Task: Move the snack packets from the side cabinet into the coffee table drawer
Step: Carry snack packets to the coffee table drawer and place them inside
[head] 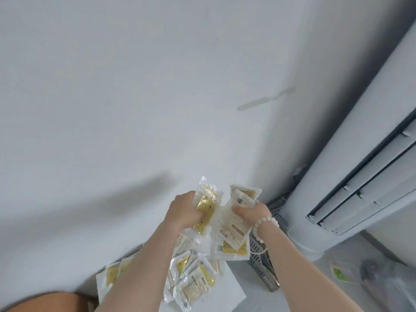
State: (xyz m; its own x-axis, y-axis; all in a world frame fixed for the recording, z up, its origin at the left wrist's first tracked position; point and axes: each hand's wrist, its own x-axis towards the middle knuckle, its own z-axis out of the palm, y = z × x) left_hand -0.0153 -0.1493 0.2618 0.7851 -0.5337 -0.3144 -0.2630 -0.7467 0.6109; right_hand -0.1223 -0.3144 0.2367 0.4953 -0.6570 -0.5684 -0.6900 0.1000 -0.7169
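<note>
Packets [112, 272], yellow-and-white, lying loose at the left end of a white surface [229, 289], probably the side cabinet top, hard against the wall [135, 86]. Left hand [186, 210] next, fingers curled round a clear-and-gold bunch [206, 199], raised above the surface. Below, between the forearms, a heap [195, 278] of more packets overlapping on the surface, unsorted. Right hand [249, 212], bead bracelet [267, 221] at the wrist, thumb pinching a second bunch [231, 230] of flat white packets, the lower ones drooping from the grip. Past the right edge: grey slotted basket [261, 266] on the floor, then a tall white air conditioner [360, 188], then a plastic bag [382, 282] at far right. Coffee table drawer not in view.

Step in hand, by the look of it: gathering handfuls for the carry. Task early, with much left on the surface.

To do it well:
- Squeeze each bunch near its middle, not by one corner; slippery film likely to fan out and slide.
- Tuck in the drooping packets on the right before turning away.
- Avoid overfilling; better a second trip than a drop behind the basket.
- Collect the left-end strays last.
</note>
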